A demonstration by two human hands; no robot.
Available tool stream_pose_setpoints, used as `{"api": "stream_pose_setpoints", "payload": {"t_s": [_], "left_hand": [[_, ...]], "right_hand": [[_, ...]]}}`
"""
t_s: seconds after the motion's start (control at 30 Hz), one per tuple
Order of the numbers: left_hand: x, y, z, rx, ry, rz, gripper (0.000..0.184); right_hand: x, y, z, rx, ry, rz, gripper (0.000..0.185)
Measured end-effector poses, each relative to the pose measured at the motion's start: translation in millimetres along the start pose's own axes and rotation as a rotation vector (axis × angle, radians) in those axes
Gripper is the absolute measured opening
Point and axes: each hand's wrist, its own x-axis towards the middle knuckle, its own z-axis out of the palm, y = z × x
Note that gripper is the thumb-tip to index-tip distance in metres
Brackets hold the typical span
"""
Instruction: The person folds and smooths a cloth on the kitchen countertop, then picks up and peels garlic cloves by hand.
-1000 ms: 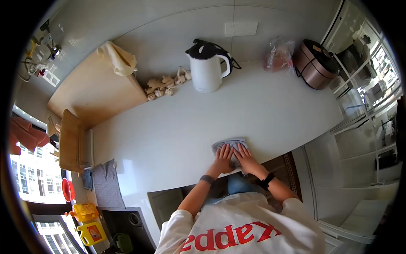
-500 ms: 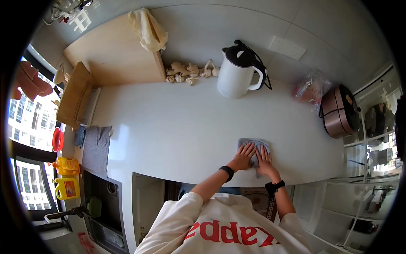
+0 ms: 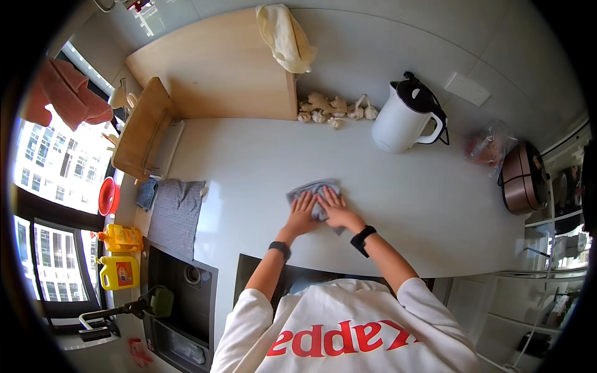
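A grey cloth [image 3: 313, 186] lies bunched on the white countertop [image 3: 249, 161], under both palms. My left hand [image 3: 301, 214] presses flat on its left part with fingers stretched out. Beside it, my right hand [image 3: 337, 212] rests on the right part, fingers spread and pointing away from me. The two hands are close together, and neither is wrapped around the cloth. Part of the cloth is hidden beneath them. Each wrist wears a black band.
At the back stand a white kettle [image 3: 401, 121] and some ginger and garlic [image 3: 326, 109]. A rice cooker [image 3: 525, 179] is at the right. Leftward lie a grey towel [image 3: 176, 214], a sink [image 3: 177, 292] and yellow bottles [image 3: 120, 272]. A wooden board [image 3: 217, 81] leans behind.
Both hands and the cloth have slid left along the countertop, away from the kettle's side. The view has turned left as well. The palms are still flat on the cloth.
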Motion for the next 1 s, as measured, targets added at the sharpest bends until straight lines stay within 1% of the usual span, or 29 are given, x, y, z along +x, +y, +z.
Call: {"api": "stream_pose_setpoints", "payload": {"t_s": [0.13, 0.23, 0.27, 0.4, 0.47, 0.53, 0.57, 0.67, 0.73, 0.8, 0.83, 1.0], "left_hand": [[-85, -67, -21, -0.042, 0.093, -0.123, 0.089], [-136, -84, -34, -0.038, 0.089, -0.252, 0.09], [-142, -87, -34, -0.047, 0.092, -0.258, 0.09], [-142, -88, -34, -0.051, 0.117, -0.317, 0.091], [-121, -92, -26, -0.035, 0.138, -0.352, 0.093], [-90, -93, -23, -0.038, 0.177, -0.328, 0.093], [-75, -91, -22, -0.038, 0.193, -0.314, 0.092], [-21, -72, -20, 0.0, 0.127, -0.217, 0.093], [11, -47, -13, -0.003, 0.117, -0.123, 0.094], [39, -17, -1, 0.002, 0.064, -0.039, 0.093], [50, -4, 14, 0.053, 0.092, 0.014, 0.094], [66, 75, 49, 0.025, -0.07, 0.195, 0.092]], "right_hand": [[42, -82, 40, -0.007, 0.037, -0.214, 0.08], [53, -126, 72, -0.066, 0.12, -0.361, 0.077], [54, -135, 77, -0.074, 0.129, -0.378, 0.076], [53, -135, 55, -0.04, -0.022, -0.402, 0.077], [60, -126, 47, -0.038, 0.026, -0.38, 0.078], [67, -110, 38, 0.001, 0.108, -0.351, 0.079], [68, -99, 33, -0.001, 0.099, -0.302, 0.079], [60, -59, 3, 0.004, 0.081, -0.155, 0.08], [46, -25, -6, 0.022, 0.09, -0.067, 0.081], [24, 10, -6, 0.054, 0.135, 0.009, 0.083], [10, 28, -4, 0.078, 0.167, 0.045, 0.084], [-76, 89, 2, 0.205, 0.132, 0.168, 0.09]]}}
